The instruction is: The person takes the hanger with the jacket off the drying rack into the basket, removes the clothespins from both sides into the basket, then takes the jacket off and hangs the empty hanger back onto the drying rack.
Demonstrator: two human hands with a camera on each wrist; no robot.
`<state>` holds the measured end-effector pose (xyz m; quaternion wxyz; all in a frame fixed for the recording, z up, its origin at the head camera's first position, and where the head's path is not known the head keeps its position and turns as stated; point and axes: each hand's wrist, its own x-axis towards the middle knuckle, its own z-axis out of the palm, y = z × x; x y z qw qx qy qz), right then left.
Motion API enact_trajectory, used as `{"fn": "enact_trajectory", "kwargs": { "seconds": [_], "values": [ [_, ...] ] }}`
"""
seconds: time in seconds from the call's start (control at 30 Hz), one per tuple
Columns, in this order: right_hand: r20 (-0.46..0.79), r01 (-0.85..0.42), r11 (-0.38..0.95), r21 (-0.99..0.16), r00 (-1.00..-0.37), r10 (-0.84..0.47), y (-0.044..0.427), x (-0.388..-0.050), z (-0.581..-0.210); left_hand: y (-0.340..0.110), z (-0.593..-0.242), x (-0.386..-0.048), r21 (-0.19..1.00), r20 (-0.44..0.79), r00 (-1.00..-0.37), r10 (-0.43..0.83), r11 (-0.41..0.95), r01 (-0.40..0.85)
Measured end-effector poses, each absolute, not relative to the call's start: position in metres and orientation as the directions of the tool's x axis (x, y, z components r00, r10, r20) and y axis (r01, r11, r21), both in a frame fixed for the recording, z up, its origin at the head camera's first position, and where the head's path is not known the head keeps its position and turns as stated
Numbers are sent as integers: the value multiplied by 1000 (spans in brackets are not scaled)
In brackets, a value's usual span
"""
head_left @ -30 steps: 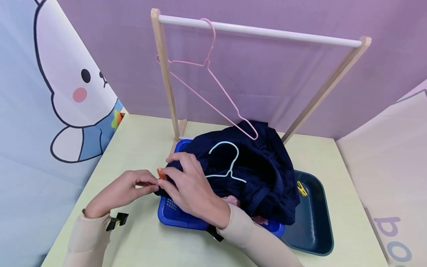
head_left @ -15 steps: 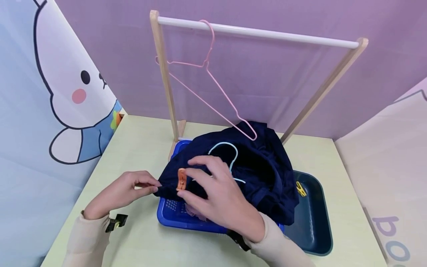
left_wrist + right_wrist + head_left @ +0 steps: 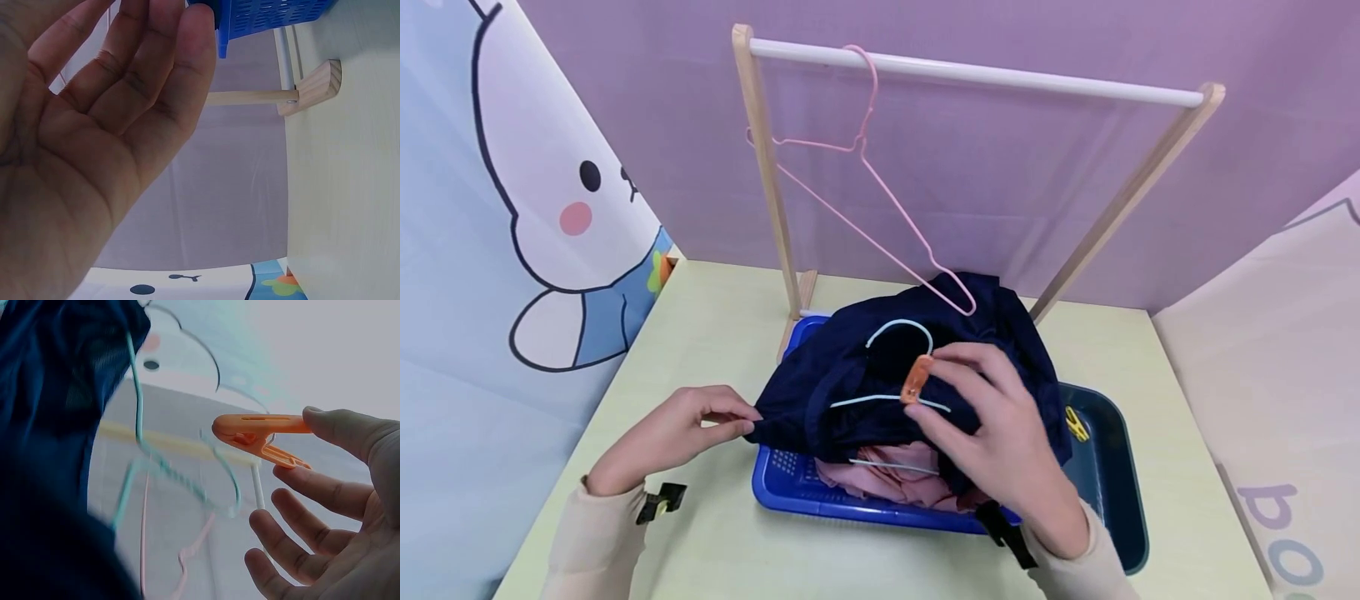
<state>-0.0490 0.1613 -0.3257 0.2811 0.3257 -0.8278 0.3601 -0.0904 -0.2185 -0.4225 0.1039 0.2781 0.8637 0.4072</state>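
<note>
In the head view a navy garment (image 3: 842, 375) lies over a blue basket (image 3: 775, 492), with a light-blue hanger (image 3: 880, 398) partly inside it. My left hand (image 3: 673, 437) pinches the garment's left edge between thumb and fingers. Over the garment's middle, my right hand (image 3: 1000, 425) pinches an orange clothespin (image 3: 916, 379) by its handles. The right wrist view shows this clothespin (image 3: 262, 434) between thumb and index finger, its tip apart from the cloth. In the left wrist view the left hand's (image 3: 112, 119) fingertips are cut off near the basket.
A rack with a white rail (image 3: 1000, 77) stands behind the basket, a pink hanger (image 3: 891, 196) hanging from it. Pink cloth (image 3: 887, 475) lies in the basket. At the right, a dark green tray (image 3: 1120, 492) holds a yellow clothespin (image 3: 1077, 423).
My right hand has moved right, away from the left edge of the garment, carrying the orange clothespin. More pink cloth now shows. The left hand has stayed at the garment's edge.
</note>
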Motion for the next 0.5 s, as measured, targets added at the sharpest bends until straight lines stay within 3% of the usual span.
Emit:
{"fn": "enact_trajectory", "kwargs": {
  "seconds": [0.23,0.5],
  "values": [
    [740,-681,603,-416,-638,-210,206,-47,-332,-218,-423,-91,769,39,-825,564,510,385],
    [676,-524,696,-490,-733,-76,259,-41,-349,-219,-423,-91,767,47,-824,564,508,392]
  ]
}}
